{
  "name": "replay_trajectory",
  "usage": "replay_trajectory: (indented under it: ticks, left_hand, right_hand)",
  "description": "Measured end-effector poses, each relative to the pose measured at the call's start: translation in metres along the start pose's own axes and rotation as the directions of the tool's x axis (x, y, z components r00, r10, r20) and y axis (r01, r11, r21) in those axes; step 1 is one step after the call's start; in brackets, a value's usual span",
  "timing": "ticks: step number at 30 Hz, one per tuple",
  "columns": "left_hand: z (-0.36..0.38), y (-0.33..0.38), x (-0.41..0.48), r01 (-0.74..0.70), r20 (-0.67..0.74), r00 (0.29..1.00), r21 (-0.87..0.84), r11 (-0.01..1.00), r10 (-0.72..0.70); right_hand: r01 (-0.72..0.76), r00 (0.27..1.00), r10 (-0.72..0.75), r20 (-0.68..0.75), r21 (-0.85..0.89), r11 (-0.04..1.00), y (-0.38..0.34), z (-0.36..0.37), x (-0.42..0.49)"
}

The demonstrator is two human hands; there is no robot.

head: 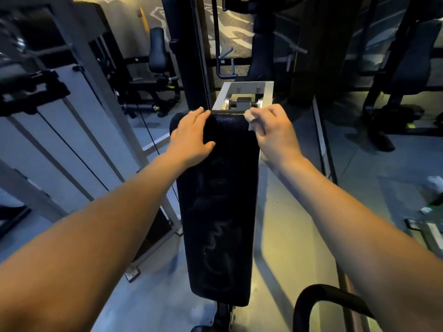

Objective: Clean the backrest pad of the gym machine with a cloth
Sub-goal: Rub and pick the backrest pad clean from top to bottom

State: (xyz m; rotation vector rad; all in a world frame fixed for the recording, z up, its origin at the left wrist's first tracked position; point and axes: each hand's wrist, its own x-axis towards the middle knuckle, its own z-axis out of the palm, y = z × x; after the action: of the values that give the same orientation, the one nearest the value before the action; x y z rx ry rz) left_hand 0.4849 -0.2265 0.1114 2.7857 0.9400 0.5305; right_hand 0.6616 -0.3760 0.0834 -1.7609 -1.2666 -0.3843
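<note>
Head view: left hand (191, 135) flat on pebbled black backrest pad (220, 212); right hand (275, 130) clutches crumpled white cloth (250, 118).

We see the backrest pad (219, 200) covered in black vinyl-like skin, finely pebbled near the top, dully shiny, with faint pale smears. The cloth (250, 119) looks white, soft and crumpled, and the bracket (269, 92) behind the pad is pale, smooth, matt metal. We find the floor (287, 224) smooth and faintly reflective, the curved bar (321, 293) glossy black.
</note>
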Motion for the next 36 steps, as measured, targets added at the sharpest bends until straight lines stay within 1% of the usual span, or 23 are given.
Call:
replay_trajectory:
  ticks: [2, 3, 5, 7, 9, 10, 11, 13, 14, 17, 21, 25, 27, 28, 30, 31, 32, 34, 36]
  left_hand:
    - [0.002, -0.001, 0.012, 0.024, 0.102, 0.994, 0.101, 0.995, -0.034]
    - [0.004, -0.002, 0.015, 0.032, 0.141, 0.989, 0.114, 0.993, -0.048]
    - [0.009, -0.005, 0.016, 0.040, 0.157, 0.986, 0.102, 0.994, -0.055]
    - [0.012, -0.007, 0.015, 0.036, 0.142, 0.989, 0.103, 0.994, -0.050]
    - [0.012, -0.008, 0.016, 0.029, 0.137, 0.990, 0.116, 0.993, -0.045]
    - [0.011, -0.008, 0.016, 0.032, 0.138, 0.989, 0.113, 0.993, -0.048]
    - [0.011, -0.007, 0.017, 0.034, 0.140, 0.989, 0.104, 0.994, -0.048]
    - [0.011, -0.007, 0.017, 0.031, 0.141, 0.989, 0.088, 0.996, -0.043]
    - [0.011, -0.006, 0.016, 0.030, 0.140, 0.989, 0.086, 0.996, -0.042]
    - [0.008, -0.006, 0.016, 0.029, 0.151, 0.988, 0.094, 0.995, -0.043]
    - [0.007, -0.007, 0.017, 0.018, 0.149, 0.988, 0.087, 0.996, -0.031]
    - [0.012, -0.006, 0.016, 0.026, 0.125, 0.991, 0.077, 0.997, -0.036]
    - [0.012, -0.007, 0.017, 0.024, 0.124, 0.992, 0.076, 0.997, -0.034]
    - [0.012, -0.008, 0.017, 0.021, 0.126, 0.991, 0.082, 0.996, -0.031]
    - [0.010, -0.009, 0.017, 0.018, 0.134, 0.991, 0.092, 0.996, -0.030]
    - [0.010, -0.010, 0.017, 0.015, 0.138, 0.990, 0.095, 0.995, -0.028]
    - [0.010, -0.010, 0.017, 0.009, 0.141, 0.990, 0.097, 0.995, -0.023]
    - [0.008, -0.012, 0.018, -0.005, 0.149, 0.989, 0.096, 0.995, -0.009]
    - [0.007, -0.015, 0.018, -0.014, 0.149, 0.989, 0.086, 0.996, 0.001]
  right_hand:
    - [0.030, 0.999, -0.031, -0.020, -0.039, 0.999, 0.005, 0.011, 0.010]
    - [0.049, 0.998, -0.052, -0.044, -0.065, 0.997, 0.006, 0.015, 0.008]
    - [0.104, 0.991, -0.116, -0.072, -0.147, 0.984, 0.009, 0.026, -0.006]
    - [0.177, 0.983, -0.185, -0.015, -0.223, 0.959, 0.011, 0.036, -0.033]
    - [0.235, 0.972, -0.230, 0.049, -0.253, 0.939, 0.010, 0.036, -0.047]
    - [0.236, 0.971, -0.234, 0.039, -0.256, 0.937, 0.009, 0.032, -0.042]
    - [0.222, 0.973, -0.230, 0.000, -0.259, 0.940, 0.008, 0.027, -0.033]
    - [0.166, 0.974, -0.200, -0.111, -0.261, 0.951, 0.006, 0.019, -0.007]
    - [0.129, 0.977, -0.168, -0.135, -0.257, 0.958, 0.006, 0.018, 0.005]
    - [0.023, 0.995, -0.044, -0.087, -0.232, 0.972, 0.011, 0.023, 0.004]
    - [-0.053, 0.998, 0.047, -0.042, -0.165, 0.985, 0.017, 0.018, -0.020]
    - [-0.089, 0.996, 0.089, -0.008, -0.084, 0.992, 0.014, 0.016, 0.017]
    - [-0.064, 0.996, 0.070, 0.062, -0.097, 0.993, 0.004, 0.025, 0.043]
    - [-0.026, 0.990, 0.042, 0.131, -0.125, 0.992, -0.003, 0.032, 0.054]
    - [0.078, 0.957, -0.021, 0.291, -0.187, 0.979, -0.018, 0.044, 0.065]
    - [0.108, 0.941, -0.037, 0.336, -0.196, 0.975, -0.021, 0.046, 0.068]
    - [0.103, 0.937, -0.032, 0.347, -0.189, 0.977, -0.018, 0.045, 0.070]
    - [0.035, 0.946, 0.018, 0.322, -0.158, 0.987, -0.008, 0.033, 0.074]
    - [-0.065, 0.941, 0.109, 0.321, -0.144, 0.987, -0.002, 0.024, 0.079]
